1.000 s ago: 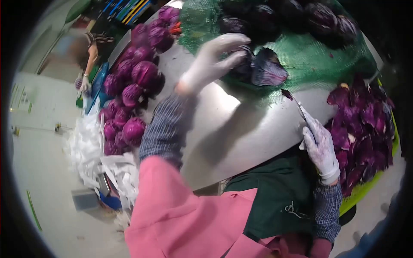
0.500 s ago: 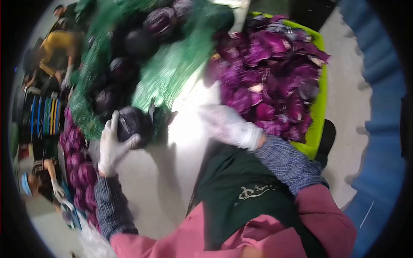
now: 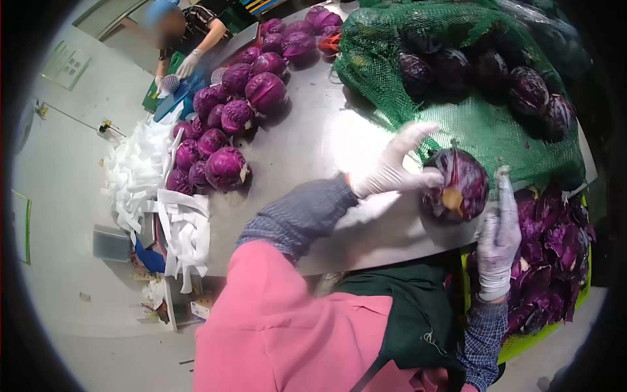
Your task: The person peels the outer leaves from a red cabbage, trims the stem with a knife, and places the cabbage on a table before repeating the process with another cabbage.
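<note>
A red cabbage (image 3: 465, 186) sits on the metal table near its front edge, its pale cut stem end facing me. To its left, my gloved left hand (image 3: 392, 166) has thumb and fingers spread wide, the thumb at the cabbage's side. On the other side, my gloved right hand (image 3: 498, 245) is held upright with fingers stretched out, close beside the cabbage; whether it touches cannot be made out. Behind the cabbage lies a green mesh sack (image 3: 392, 85) with several dark cabbages (image 3: 454, 68) in it.
Several peeled purple cabbages (image 3: 238, 116) are grouped on the table (image 3: 307, 130) to the left. A lime-green crate (image 3: 584, 284) full of purple leaves (image 3: 539, 261) stands at the right. White strips (image 3: 186, 228) hang at the left edge. Beyond them, another person (image 3: 196, 36) works with gloved hands.
The view has swung left. My left hand has loosened from around the cabbage, which now shows its stem end. My right hand has moved from near the leaf crate to the cabbage's side.
</note>
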`<action>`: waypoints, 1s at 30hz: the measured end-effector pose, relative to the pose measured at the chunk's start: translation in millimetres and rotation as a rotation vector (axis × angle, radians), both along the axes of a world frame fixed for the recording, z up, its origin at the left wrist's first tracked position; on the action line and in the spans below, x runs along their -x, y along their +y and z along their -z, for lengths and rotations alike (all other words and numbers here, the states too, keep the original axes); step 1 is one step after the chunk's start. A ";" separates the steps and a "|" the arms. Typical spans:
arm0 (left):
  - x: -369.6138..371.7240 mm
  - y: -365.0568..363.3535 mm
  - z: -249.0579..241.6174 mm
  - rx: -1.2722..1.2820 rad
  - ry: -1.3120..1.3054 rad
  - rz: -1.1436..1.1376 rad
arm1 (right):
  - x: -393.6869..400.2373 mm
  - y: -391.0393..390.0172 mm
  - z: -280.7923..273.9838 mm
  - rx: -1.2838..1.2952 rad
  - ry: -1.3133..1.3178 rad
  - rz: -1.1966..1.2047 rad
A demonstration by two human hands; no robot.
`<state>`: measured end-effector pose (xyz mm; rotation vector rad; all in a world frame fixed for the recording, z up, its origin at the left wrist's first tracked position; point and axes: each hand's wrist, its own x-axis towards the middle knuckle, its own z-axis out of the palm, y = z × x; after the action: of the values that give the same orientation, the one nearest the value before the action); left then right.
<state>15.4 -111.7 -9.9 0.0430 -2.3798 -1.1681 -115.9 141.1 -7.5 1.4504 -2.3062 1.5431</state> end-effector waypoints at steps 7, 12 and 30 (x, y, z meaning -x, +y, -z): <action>-172.0 -256.5 -6.4 0.102 0.297 -1.131 | -1.2 -21.9 -5.1 -0.238 0.177 -0.132; -290.1 -397.2 9.1 0.190 -0.134 -1.554 | 1.7 -33.5 -1.5 -0.209 0.153 -0.030; -258.3 -467.9 19.0 -0.082 0.015 -1.314 | -0.6 -39.8 -7.2 -0.322 0.144 0.027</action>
<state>273.7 -579.5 -28.9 1.3561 -1.6284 -0.5498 -115.4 101.2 -0.3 1.5243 -2.5594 1.0555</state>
